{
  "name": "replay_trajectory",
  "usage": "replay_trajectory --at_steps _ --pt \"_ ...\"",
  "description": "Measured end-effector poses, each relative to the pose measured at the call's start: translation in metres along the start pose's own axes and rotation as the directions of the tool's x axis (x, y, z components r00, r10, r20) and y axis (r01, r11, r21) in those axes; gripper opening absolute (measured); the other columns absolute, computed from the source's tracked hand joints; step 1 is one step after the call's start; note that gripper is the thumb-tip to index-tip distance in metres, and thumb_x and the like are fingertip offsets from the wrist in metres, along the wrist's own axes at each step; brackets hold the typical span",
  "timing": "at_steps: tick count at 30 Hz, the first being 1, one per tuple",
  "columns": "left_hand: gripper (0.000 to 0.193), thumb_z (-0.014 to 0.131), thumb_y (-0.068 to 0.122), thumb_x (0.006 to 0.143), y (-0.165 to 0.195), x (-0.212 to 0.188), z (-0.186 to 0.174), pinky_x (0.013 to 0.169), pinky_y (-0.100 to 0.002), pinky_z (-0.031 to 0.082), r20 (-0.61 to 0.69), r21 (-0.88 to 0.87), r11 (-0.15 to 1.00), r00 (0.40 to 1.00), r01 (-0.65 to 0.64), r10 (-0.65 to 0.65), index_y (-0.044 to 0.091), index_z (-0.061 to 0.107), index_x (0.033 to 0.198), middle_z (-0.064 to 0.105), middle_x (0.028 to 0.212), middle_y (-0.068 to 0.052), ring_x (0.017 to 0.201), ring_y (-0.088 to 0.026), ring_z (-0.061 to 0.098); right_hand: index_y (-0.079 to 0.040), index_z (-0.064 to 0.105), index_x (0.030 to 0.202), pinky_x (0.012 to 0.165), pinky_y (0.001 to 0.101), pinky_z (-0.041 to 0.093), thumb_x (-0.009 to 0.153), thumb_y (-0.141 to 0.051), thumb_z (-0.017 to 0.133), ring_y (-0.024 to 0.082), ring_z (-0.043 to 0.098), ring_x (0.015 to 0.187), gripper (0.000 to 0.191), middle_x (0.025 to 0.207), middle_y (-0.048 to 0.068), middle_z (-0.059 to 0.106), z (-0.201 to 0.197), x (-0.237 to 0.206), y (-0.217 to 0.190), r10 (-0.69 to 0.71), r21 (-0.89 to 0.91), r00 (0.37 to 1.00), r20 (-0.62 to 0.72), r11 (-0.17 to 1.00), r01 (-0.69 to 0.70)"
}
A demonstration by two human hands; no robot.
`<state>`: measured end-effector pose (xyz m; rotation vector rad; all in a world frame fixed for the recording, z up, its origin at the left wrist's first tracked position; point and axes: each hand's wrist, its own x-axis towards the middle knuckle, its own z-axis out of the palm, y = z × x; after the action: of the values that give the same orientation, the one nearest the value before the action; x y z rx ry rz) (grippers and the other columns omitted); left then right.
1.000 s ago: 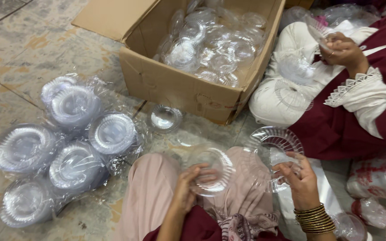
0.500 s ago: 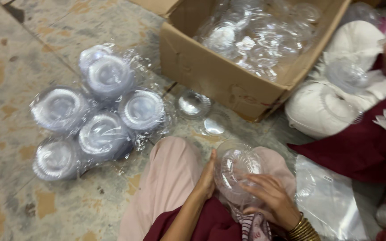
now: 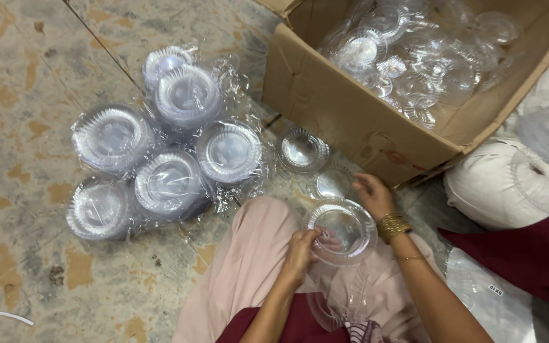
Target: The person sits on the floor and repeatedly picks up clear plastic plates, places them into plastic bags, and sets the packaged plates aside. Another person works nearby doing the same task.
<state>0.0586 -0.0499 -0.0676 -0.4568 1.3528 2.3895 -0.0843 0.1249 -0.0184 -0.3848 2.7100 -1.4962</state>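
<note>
Left hand pinches rim of clear plastic plate at its 9 o'clock, over lap. Right hand loosely open, fingers reaching to small clear bowl on floor, at 12 o'clock of plate; contact unclear. Plate looks light, thin, flexy, slick, crack-prone: hold by ribbed rim, gentle squeeze. Wrapped plate stacks at 10 o'clock, cardboard box at 1

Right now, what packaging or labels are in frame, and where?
Cardboard box: upper right, brown, open, full of clear plastic bowls.
Wrapped stacks: on the floor at left, round clear bowls in clear film.
Flat bag: lower right, clear film with a small dark label.
</note>
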Motion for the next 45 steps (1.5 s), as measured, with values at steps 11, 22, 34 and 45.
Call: replay_trajectory --at_steps 11,22,34,45 --pt "0.04 0.041 0.002 0.095 0.014 0.007 0.005 0.075 -0.038 0.066 0.122 -0.13 0.976 0.98 0.174 -0.159 -0.002 0.06 0.13 0.072 0.112 -0.028 0.099 -0.033 0.074 -0.021 0.034 0.154 0.132 0.0579 0.018 0.065 -0.06 0.086 0.025 0.034 0.151 0.11 0.149 0.006 0.041 0.031 -0.012 -0.008 0.189 -0.799 0.915 0.357 0.569 0.194" --pt "0.036 0.055 0.013 0.092 -0.019 0.001 0.003 0.081 -0.03 0.057 0.417 0.428 0.897 0.856 0.11 -0.305 -0.001 0.073 0.12 0.073 0.121 -0.019 0.099 -0.027 0.066 -0.022 0.032 0.149 0.119 0.0542 0.028 0.053 -0.059 0.096 0.033 0.03 0.148 0.121 0.154 0.011 0.032 0.022 -0.045 0.001 0.189 -0.635 0.865 0.464 0.752 0.176" --pt "0.055 0.085 0.032 0.085 0.006 -0.03 0.019 0.099 -0.037 0.051 0.564 0.53 0.847 0.726 0.047 -0.394 -0.004 0.072 0.125 0.07 0.123 -0.022 0.115 -0.028 0.064 -0.011 0.052 0.136 0.112 0.0565 0.031 0.057 -0.069 0.088 0.038 0.035 0.143 0.105 0.156 0.021 0.037 0.014 -0.063 -0.026 -0.161 -0.51 0.847 0.506 0.736 0.445" --pt "0.057 0.07 0.042 0.084 0.104 0.022 0.0 0.098 -0.036 0.053 -0.032 0.201 0.98 0.999 0.006 0.0 0.01 0.059 0.13 0.066 0.124 -0.01 0.115 -0.023 0.064 -0.01 0.069 0.11 0.096 0.0492 0.045 0.078 -0.061 0.084 0.033 0.051 0.112 0.062 0.116 0.012 0.056 -0.023 -0.066 -0.054 -0.228 -0.413 0.94 0.254 0.853 0.319"
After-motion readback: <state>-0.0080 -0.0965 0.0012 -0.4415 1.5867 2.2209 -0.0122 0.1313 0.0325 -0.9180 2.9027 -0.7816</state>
